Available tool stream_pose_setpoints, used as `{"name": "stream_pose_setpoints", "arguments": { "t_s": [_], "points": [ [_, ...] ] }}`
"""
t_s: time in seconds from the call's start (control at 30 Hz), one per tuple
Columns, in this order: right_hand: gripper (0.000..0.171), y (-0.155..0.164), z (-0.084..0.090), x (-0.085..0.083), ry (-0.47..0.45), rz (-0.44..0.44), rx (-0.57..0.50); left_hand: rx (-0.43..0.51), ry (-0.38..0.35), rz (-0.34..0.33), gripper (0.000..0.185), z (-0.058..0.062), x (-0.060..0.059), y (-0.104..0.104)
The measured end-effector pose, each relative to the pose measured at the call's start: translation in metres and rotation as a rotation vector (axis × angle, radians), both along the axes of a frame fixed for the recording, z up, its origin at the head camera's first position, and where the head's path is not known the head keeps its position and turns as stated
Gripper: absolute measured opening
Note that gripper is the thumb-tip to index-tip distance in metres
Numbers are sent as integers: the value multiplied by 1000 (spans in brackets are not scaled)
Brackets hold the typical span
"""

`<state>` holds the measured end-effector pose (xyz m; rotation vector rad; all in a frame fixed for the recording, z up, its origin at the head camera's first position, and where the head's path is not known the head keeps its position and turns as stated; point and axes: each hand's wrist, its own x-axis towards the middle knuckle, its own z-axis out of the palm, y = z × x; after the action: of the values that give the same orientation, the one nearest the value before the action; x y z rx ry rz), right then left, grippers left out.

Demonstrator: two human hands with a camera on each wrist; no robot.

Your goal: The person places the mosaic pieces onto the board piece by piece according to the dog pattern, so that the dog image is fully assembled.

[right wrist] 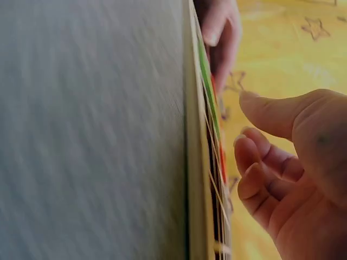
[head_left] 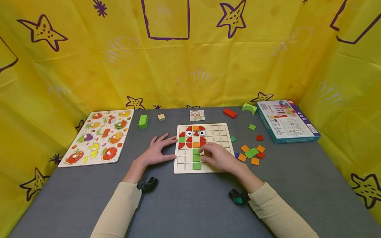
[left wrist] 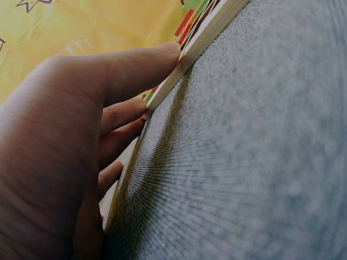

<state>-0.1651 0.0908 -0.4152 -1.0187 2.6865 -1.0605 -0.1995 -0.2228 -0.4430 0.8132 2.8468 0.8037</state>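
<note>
Centrally on the grey desk [head_left: 190,205], a wooden grid board [head_left: 203,147] is lying; the left hand [head_left: 157,150] is pressing flat against its left edge, while the right hand [head_left: 218,157] is hovering over green tiles [head_left: 196,158], fingers loosely curled, grasping nothing.

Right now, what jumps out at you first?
The wooden grid board in the middle of the grey table, with a red, orange and green tile picture on its left half. The left hand rests flat against the board's left edge; the right hand hovers over the green tiles. Loose tiles lie to the right, and a fruit puzzle sits far left.
</note>
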Motion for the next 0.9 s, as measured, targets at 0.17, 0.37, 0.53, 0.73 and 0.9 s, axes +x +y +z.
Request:
{"name": "stream_pose_setpoints", "arguments": {
  "t_s": [0.17, 0.37, 0.53, 0.73, 0.9],
  "points": [
    [23, 22, 0, -4, 17, -81, -18, -1, -5, 0, 73, 0, 0, 0],
    [27, 51, -6, -10, 43, -178, -14, 1, -7, 2, 73, -1, 0, -1],
    [29, 74, -10, -18, 34, -257, 16, -4, -4, -7, 74, -3, 0, 0],
    [35, 105, -8, -25, 9, -347, 43, 4, 0, -3, 74, -2, 2, 0],
    [37, 126, -9, -30, -10, -370, 86, 1, -3, -2, 74, -1, 2, -1]
  ]
}}
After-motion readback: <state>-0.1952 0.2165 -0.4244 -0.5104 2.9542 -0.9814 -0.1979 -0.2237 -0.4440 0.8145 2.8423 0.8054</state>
